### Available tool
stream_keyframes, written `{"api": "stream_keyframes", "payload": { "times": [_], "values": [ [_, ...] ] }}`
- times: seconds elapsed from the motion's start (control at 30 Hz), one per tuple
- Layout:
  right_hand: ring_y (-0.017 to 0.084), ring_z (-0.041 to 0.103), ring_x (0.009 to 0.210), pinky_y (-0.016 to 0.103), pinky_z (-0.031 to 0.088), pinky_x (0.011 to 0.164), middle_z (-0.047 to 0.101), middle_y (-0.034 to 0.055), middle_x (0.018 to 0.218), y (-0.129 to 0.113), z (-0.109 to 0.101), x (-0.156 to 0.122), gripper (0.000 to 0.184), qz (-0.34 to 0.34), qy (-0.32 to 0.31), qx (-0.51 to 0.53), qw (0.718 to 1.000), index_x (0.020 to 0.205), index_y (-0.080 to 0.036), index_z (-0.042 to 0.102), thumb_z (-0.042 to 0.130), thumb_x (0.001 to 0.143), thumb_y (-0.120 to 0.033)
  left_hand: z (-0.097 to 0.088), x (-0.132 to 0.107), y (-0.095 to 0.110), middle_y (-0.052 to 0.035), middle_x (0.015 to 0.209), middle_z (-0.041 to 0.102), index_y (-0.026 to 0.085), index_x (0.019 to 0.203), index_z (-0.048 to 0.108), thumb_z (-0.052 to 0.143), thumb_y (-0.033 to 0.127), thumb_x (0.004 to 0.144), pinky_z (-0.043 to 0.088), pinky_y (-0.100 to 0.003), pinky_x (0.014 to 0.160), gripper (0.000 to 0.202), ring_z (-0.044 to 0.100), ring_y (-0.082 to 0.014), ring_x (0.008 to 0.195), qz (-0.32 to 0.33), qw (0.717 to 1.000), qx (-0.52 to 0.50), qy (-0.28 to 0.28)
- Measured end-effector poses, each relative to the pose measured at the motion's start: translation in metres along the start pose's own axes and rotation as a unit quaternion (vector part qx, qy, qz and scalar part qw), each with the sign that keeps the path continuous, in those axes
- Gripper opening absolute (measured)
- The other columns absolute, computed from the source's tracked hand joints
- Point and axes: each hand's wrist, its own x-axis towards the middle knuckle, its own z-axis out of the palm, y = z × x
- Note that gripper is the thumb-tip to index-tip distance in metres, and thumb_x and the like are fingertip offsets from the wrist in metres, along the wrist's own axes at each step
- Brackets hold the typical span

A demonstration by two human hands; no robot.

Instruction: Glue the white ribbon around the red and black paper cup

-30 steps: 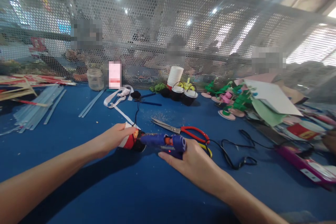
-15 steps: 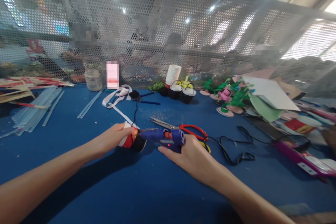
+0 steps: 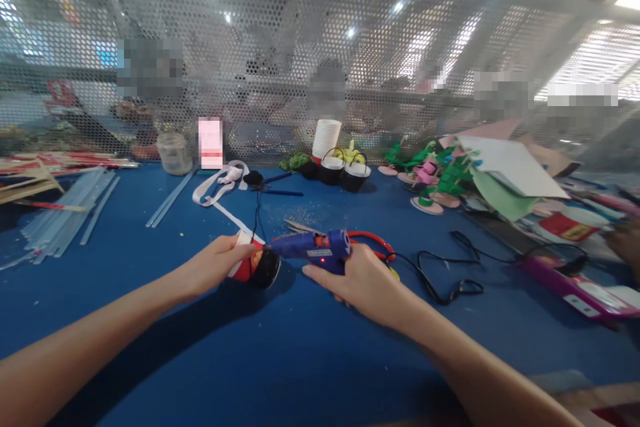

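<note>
My left hand (image 3: pixel 220 263) is closed around a paper cup (image 3: pixel 243 269), red and white with black at the end facing right. The cup lies tilted on its side above the blue table. A black cord (image 3: pixel 257 210) and a white ribbon (image 3: pixel 230 215) run from it toward the back. In my right hand (image 3: pixel 357 278) is a blue glue gun (image 3: pixel 310 245) with a small red light lit. Its nozzle points left and meets the cup near my left fingertips; whether it touches I cannot tell. Red-handled scissors (image 3: pixel 373 237) lie behind the gun, partly hidden by it.
Glue sticks (image 3: pixel 70 210) and a glass jar (image 3: pixel 175 153) are on the left. Small black buckets (image 3: pixel 356 177) and stacked white cups (image 3: pixel 327 139) stand at the back. Green pieces (image 3: pixel 453 180) and papers (image 3: pixel 515 163) lie right. A black cable (image 3: pixel 430 280) and purple power strip (image 3: pixel 575 290) are nearby.
The glue gun's nozzle has moved slightly up against the cup, and the gun covers more of the scissors. The view has shifted a little. A hand now shows at the right edge.
</note>
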Motion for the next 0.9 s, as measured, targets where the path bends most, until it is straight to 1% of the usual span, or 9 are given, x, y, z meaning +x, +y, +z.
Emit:
{"api": "stream_keyframes", "payload": {
  "times": [0.17,0.23,0.4,0.6,0.73,0.8,0.9],
  "values": [
    [0.008,0.043,0.034,0.019,0.033,0.039,0.045,-0.0069,0.035,-0.0018,-0.0017,-0.0030,0.013,-0.027,-0.005,0.010,1.000,0.074,-0.018,0.059,0.053,0.069,-0.028,0.0002,0.0012,0.0003,0.0036,0.052,0.045,0.015,0.060,0.052,0.039,0.036,0.070,0.026,-0.022,0.050,0.027,0.036,-0.0106,0.050,0.011,1.000,-0.004,-0.017],
    [0.009,0.043,0.034,0.020,0.033,0.039,0.045,-0.0067,0.034,-0.0014,-0.0017,-0.0028,0.012,-0.033,0.004,0.011,0.999,0.073,-0.018,0.059,0.053,0.069,-0.027,0.0005,0.0016,-0.0002,0.0038,0.051,0.044,0.015,0.060,0.052,0.040,0.037,0.070,0.025,-0.022,0.049,0.027,0.035,-0.0105,0.049,0.011,1.000,-0.004,-0.014],
    [0.010,0.045,0.036,0.021,0.034,0.039,0.046,-0.0055,0.036,0.0006,-0.0007,-0.0014,0.013,-0.040,0.025,0.009,0.999,0.072,-0.018,0.060,0.051,0.070,-0.027,0.0002,0.0027,-0.0039,0.0028,0.053,0.048,0.014,0.068,0.056,0.040,0.041,0.071,0.026,-0.022,0.049,0.031,0.038,-0.0113,0.049,0.008,1.000,-0.012,-0.010],
    [0.009,0.046,0.042,0.020,0.035,0.041,0.051,-0.0045,0.044,0.0002,0.0005,-0.0043,0.008,-0.062,0.024,0.006,0.998,0.068,-0.019,0.058,0.054,0.068,-0.026,-0.0003,0.0032,-0.0030,0.0050,0.048,0.043,0.015,0.061,0.054,0.041,0.037,0.070,0.022,-0.021,0.047,0.027,0.034,-0.0095,0.046,0.007,1.000,-0.016,-0.015],
    [0.008,0.043,0.041,0.019,0.034,0.040,0.052,-0.0044,0.048,0.0004,0.0010,-0.0057,0.009,-0.086,0.041,-0.001,0.995,0.067,-0.017,0.058,0.056,0.067,-0.026,0.0005,0.0037,-0.0027,0.0042,0.050,0.047,0.014,0.063,0.056,0.042,0.038,0.068,0.023,-0.021,0.047,0.028,0.036,-0.0100,0.047,0.003,1.000,-0.018,-0.005],
    [0.007,0.041,0.040,0.018,0.033,0.039,0.052,-0.0042,0.048,-0.0003,0.0010,-0.0071,0.009,-0.087,0.034,-0.008,0.996,0.067,-0.017,0.058,0.056,0.066,-0.026,0.0011,0.0039,-0.0030,0.0033,0.051,0.050,0.014,0.064,0.057,0.044,0.040,0.066,0.025,-0.022,0.046,0.029,0.039,-0.0110,0.048,-0.006,1.000,-0.024,0.006],
    [0.008,0.043,0.042,0.018,0.033,0.039,0.053,-0.0031,0.050,-0.0018,0.0012,-0.0091,0.011,-0.088,0.023,-0.021,0.996,0.066,-0.016,0.057,0.055,0.066,-0.026,0.0020,0.0039,-0.0028,0.0013,0.054,0.055,0.014,0.065,0.059,0.047,0.042,0.063,0.027,-0.022,0.046,0.030,0.044,-0.0135,0.050,-0.022,0.999,-0.039,0.022]
  ]
}}
